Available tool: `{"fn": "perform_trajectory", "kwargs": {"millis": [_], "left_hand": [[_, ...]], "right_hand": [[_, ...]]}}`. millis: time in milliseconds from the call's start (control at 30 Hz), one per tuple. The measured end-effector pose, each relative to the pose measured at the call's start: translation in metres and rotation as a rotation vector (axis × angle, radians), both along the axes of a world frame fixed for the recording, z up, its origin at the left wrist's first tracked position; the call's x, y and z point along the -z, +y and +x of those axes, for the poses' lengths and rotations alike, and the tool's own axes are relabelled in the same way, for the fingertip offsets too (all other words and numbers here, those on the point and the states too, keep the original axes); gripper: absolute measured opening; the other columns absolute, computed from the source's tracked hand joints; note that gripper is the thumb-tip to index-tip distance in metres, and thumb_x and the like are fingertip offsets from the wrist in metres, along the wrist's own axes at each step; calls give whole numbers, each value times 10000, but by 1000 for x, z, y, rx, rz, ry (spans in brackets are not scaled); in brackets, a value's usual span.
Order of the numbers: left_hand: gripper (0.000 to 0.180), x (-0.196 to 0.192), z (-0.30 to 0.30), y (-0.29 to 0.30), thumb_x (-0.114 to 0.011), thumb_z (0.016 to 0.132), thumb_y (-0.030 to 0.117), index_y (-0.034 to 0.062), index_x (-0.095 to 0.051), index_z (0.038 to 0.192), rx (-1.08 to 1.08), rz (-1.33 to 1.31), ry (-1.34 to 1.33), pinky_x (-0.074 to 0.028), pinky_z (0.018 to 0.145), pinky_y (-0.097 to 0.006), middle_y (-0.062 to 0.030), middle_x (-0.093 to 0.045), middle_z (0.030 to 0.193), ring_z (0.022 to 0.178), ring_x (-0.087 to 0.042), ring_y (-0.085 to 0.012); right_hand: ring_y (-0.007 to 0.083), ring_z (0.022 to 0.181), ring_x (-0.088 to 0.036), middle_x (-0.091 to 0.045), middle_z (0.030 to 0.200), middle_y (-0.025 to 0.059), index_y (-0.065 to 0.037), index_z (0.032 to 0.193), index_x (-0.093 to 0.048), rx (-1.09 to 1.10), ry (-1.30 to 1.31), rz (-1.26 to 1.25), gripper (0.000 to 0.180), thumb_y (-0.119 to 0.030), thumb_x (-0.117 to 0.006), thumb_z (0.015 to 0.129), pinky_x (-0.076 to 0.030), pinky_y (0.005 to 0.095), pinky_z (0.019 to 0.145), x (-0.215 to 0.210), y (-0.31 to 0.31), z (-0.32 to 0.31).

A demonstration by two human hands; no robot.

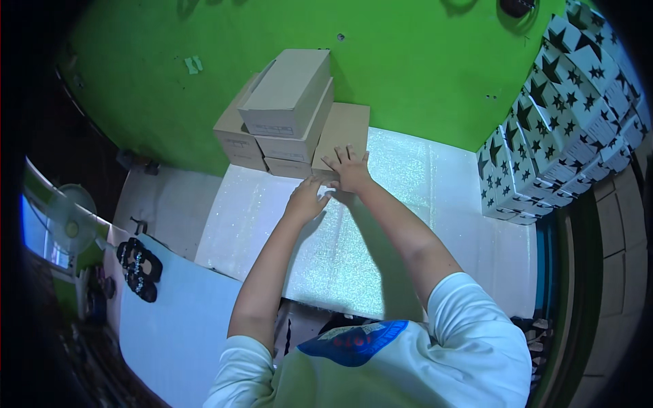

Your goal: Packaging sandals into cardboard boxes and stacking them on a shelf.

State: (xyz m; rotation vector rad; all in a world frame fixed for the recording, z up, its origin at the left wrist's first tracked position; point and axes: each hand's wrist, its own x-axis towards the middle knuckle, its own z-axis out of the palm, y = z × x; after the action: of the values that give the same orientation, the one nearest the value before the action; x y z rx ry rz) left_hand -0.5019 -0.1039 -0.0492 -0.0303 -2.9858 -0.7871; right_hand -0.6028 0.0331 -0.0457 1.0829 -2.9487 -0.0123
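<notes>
Several brown cardboard boxes are stacked on a shiny white table against a green wall. My right hand lies with fingers spread on the low box at the right of the stack. Close by on its left, my left hand is at that box's near lower edge, fingers apart; whether it touches the box is hard to tell. Left of the low box stand a top box, the box beneath it, and another box at the far left. Neither hand grips anything.
White boxes with black stars are piled high at the table's right end. The sparkly white tabletop lies before me. On a lower white table at left rests a pair of black decorated sandals; a fan stands beyond.
</notes>
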Motion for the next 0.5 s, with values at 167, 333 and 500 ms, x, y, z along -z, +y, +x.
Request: {"fn": "perform_trajectory", "kwargs": {"millis": [167,333,500], "left_hand": [[512,3,18,-1,-595,790,267,37,-461,1228,33,121,-47,-341,989,-382,-208,-382,1317,1192,-402,-349],[517,5,19,16,-591,798,265,38,-448,1240,50,146,-36,-319,1006,-380,-226,-356,1331,1217,-371,-357],[534,6,14,39,-599,795,268,57,-429,1256,106,136,81,-314,1009,-401,-228,-359,1328,1224,-359,-367]], "right_hand": [[337,1312,-222,-216,1440,73,-372,1350,-266,48,19,-8,768,-571,-607,691,-257,662,928,17,11,1],[325,1321,-205,-212,1444,60,-362,1333,-309,44,-37,-38,743,-559,-619,687,-242,661,938,17,48,32],[345,1311,-222,-239,1434,68,-348,1324,-335,-34,-6,-5,729,-581,-598,685,-204,669,951,25,121,79]]}}
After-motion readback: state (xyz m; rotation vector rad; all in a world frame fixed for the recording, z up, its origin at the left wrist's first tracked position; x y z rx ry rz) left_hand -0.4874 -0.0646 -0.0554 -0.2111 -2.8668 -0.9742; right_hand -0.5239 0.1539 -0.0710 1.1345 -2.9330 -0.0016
